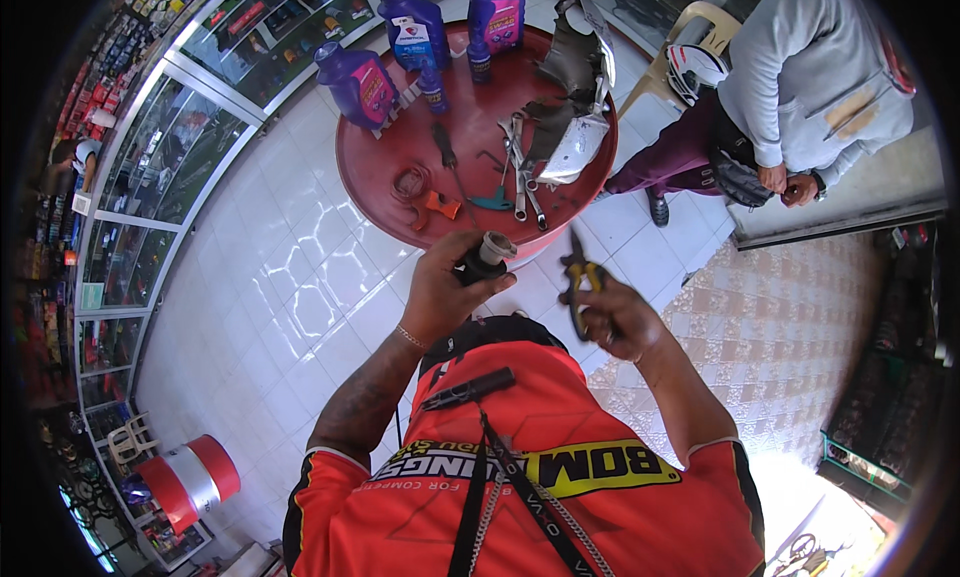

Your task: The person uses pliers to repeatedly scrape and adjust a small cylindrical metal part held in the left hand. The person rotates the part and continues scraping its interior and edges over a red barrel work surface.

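Observation:
My left hand is closed around a short black cylindrical part with a pale metal collar facing up; its exact kind does not show. To its right, apart from it, my right hand grips pliers with yellow and black handles, slightly blurred, their jaws pointing away from me. Both hands are just short of a round red table. Nearest them on it lie an orange bracket-like piece, a teal-handled tool, a screwdriver and several wrenches.
Purple bottles and a blue one stand at the table's far side. Grey and white panels lie at its right. Beyond, a person stands near a chair with a helmet. Glass cabinets line the left.

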### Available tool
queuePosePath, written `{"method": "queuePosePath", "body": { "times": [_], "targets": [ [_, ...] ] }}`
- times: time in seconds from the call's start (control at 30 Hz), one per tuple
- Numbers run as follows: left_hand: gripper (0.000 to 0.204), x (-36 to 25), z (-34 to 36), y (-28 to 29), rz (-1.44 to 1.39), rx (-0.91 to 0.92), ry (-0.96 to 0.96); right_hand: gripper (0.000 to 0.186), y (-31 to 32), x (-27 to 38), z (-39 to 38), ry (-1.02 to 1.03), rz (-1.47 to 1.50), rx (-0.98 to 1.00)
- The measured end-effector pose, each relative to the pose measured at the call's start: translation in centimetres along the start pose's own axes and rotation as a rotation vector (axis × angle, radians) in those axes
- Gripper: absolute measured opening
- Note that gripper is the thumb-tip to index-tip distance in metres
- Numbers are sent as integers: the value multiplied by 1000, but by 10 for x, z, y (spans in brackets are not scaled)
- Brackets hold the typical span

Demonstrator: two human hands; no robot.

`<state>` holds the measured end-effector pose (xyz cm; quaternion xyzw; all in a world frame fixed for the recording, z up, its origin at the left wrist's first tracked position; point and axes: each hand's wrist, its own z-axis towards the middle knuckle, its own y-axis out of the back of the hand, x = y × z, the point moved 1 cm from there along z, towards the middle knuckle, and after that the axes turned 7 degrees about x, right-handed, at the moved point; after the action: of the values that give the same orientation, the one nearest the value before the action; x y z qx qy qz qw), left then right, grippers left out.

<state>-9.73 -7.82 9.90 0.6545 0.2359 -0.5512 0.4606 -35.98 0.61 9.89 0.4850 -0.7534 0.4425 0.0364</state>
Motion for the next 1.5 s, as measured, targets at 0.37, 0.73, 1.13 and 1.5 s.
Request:
{"method": "queuePosePath", "body": {
  "times": [0.37, 0.73, 1.13, 1.5],
  "targets": [
    [49, 5, 2, 4, -59, -8, 49, 54, -50, 27, -30, -156, -864, 254],
    [47, 4, -5, 6, -91, -17, 21, 55, -48, 28, -25, -209, -755, 327],
    [49, 4, -9, 4, -64, -22, 51, 53, -51, 28, -23, -223, -563, 312],
    [48, 5, -9, -3, -94, -13, 46, 46, -44, 23, -21, -112, -921, 293]
  ]
}}
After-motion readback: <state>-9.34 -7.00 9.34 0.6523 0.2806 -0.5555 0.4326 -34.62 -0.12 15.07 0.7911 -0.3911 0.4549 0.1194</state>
